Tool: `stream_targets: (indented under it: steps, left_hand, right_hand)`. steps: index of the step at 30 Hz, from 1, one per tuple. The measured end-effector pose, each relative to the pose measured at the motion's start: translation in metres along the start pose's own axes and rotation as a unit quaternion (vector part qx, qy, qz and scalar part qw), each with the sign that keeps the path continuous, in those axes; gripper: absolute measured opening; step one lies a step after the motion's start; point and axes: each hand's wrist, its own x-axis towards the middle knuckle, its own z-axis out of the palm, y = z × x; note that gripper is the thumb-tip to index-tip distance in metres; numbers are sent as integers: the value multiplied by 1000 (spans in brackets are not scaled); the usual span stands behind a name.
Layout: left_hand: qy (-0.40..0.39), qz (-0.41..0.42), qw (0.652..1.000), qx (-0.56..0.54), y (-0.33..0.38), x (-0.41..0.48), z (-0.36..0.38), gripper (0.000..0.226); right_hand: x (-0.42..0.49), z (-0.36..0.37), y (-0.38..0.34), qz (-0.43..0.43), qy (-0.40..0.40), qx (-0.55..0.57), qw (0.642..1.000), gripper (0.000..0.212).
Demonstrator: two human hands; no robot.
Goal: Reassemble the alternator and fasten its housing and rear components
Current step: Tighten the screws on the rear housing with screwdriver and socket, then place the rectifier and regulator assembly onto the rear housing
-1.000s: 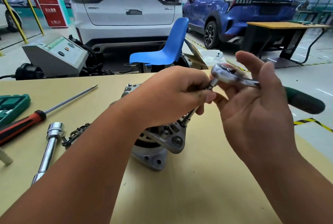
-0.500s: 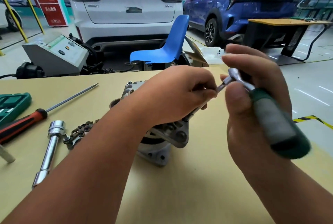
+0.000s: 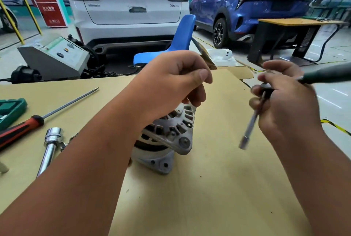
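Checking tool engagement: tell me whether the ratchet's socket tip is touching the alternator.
Apart. The head view shows bare table between the alternator and the socket tip on the ratchet.

One alternator (image 3: 167,137) was counted. Left of it: one screwdriver (image 3: 28,123), one socket bar (image 3: 50,146), one green case (image 3: 11,110). Right of it: one ratchet (image 3: 253,120). Two hands were noted: left hand (image 3: 171,84) above it, right hand (image 3: 284,106) right of it. Behind it: two cars, white car (image 3: 129,8) and blue car (image 3: 247,8), and one chair (image 3: 182,36).

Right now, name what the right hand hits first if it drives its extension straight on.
Probably the tabletop right of the alternator; the extension in the right hand slants down-left, seemingly past it, though depth is unclear.
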Motion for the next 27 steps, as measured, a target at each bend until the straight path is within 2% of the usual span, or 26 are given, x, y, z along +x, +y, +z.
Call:
stream_targets:
  steps: [2,3,6,8,10,13,19,27]
  left_hand:
    - [4,-1,1000,-12,0,0,0,19]
    - [5,-2,1000,-16,0,0,0,19]
    - [10,-1,1000,-23,1,-1,-1,20]
    - [12,0,1000,-26,2,-2,-1,21]
    - [15,0,1000,-26,2,-3,-1,21]
    - [14,-7,999,-28,2,-3,-2,22]
    - [20,-12,999,-33,2,-3,-2,22]
    - [49,27,996,-74,0,-5,-3,20]
  right_hand:
    - [14,-8,9,80,-52,-115,989,21]
    - [18,-12,16,113,-91,-188,971,15]
    - [22,-20,40,162,-206,-386,885,10]
    - [22,-20,49,156,-243,-465,837,11]
    - [26,-23,53,124,-234,-521,811,14]
    - [36,-29,56,97,-200,-545,808,18]
    - [48,-32,66,55,-163,-650,740,15]
    - [51,-24,79,30,-156,-672,724,8]
